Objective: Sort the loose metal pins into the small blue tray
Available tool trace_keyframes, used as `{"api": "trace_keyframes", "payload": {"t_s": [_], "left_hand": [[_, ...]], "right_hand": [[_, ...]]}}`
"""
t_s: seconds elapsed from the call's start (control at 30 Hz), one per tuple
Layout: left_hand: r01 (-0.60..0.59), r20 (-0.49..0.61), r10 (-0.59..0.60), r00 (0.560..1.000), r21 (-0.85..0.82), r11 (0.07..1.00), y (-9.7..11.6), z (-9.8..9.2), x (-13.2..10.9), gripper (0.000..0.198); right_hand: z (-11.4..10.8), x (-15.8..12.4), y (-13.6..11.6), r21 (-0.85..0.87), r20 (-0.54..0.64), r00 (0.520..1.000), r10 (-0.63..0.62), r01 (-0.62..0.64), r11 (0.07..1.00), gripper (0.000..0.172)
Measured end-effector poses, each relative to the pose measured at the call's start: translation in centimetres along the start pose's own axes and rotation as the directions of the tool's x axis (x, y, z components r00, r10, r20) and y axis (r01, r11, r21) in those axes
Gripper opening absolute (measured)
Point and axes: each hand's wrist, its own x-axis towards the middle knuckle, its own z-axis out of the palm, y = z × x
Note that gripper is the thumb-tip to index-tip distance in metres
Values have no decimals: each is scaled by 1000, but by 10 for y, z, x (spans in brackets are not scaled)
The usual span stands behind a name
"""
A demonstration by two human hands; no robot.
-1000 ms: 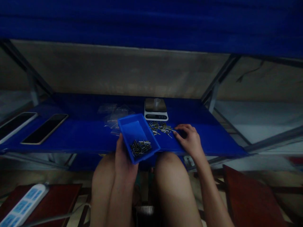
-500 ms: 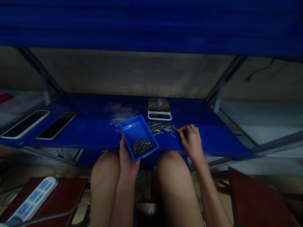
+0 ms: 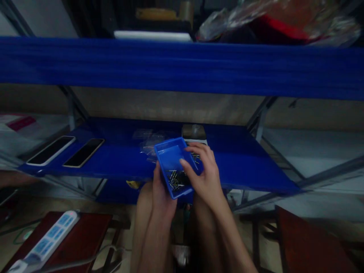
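Observation:
My left hand [image 3: 165, 193] grips a blue plastic bin [image 3: 170, 155] from below at its left side, holding it tilted over the table's front edge. Thin metal pins or screws [image 3: 175, 180] lie heaped in the bin's near end; their exact kind is too dark to tell. Over the bin's right rim reaches my right hand [image 3: 204, 170], thumb and fingers spread apart, with nothing visible between them. More of the same metal pieces [image 3: 196, 157] lie on the table behind that hand, partly hidden. Just beyond sits a small digital scale [image 3: 187, 132] with a clear cup [image 3: 196, 131] on it.
Clear plastic bags [image 3: 150, 142] lie left of the scale on the blue table [image 3: 119, 159]. Two phones [image 3: 51, 151] rest at the table's left. A blue shelf [image 3: 142, 68] crosses above. A power strip [image 3: 54, 237] lies on a brown stool at lower left.
My right hand has moved left from the loose pieces on the table to over the bin, its fingers now spread. The view has tilted up, showing items on the upper shelf.

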Motion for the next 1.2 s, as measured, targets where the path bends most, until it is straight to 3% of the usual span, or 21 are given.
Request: {"api": "trace_keyframes", "payload": {"t_s": [0.07,0.17,0.23,0.37,0.47,0.57,0.6,0.63,0.7,0.73,0.77,0.83,0.93,1.03,1.1,1.2], "left_hand": [[-59,32,60,998,-11,998,11,3,-4,34],[-126,64,128,990,-35,991,19,5,-1,39],[-107,69,108,992,-14,994,13,7,3,43],[-49,126,39,991,77,996,-9,10,6,49],[-285,164,250,954,255,924,-7,5,11,36],[-570,222,537,814,485,663,21,-17,24,36],[-636,233,636,736,559,532,36,-28,31,35],[-681,244,739,628,632,370,53,-41,38,34],[-598,318,861,396,801,-21,89,-67,54,38],[-502,379,864,333,846,-178,108,-81,62,41],[-425,442,841,311,857,-293,126,-93,70,46],[-310,539,769,343,838,-449,159,-116,84,59],[-242,600,716,355,799,-550,193,-144,99,73],[-211,577,681,452,810,-547,210,-162,107,76],[-201,555,672,491,822,-533,213,-167,109,79],[-219,584,679,444,806,-550,215,-170,107,81]], "right_hand": [[3,-4,6,169,-37,990,138,-129,977,48],[1,-15,13,380,158,940,303,-341,860,64],[-1,-22,11,426,252,906,339,-419,802,69],[-2,-28,10,520,271,858,436,-512,684,67],[-3,-28,18,650,185,798,574,-537,537,66],[-3,-28,25,650,48,749,660,-526,549,65],[-2,-29,26,629,52,752,658,-536,563,64],[-2,-30,27,610,72,758,648,-547,573,63],[-1,-32,27,597,123,770,626,-561,573,62],[-1,-33,27,602,134,772,622,-562,568,61],[0,-34,27,607,130,772,622,-559,566,61],[-1,-34,27,614,102,763,639,-553,563,61],[-1,-32,26,623,26,745,666,-533,572,60],[-1,-31,26,634,-37,734,678,-507,584,62],[0,-31,27,624,-54,728,684,-510,592,66],[1,-31,30,606,-82,714,695,-518,604,71]]}}
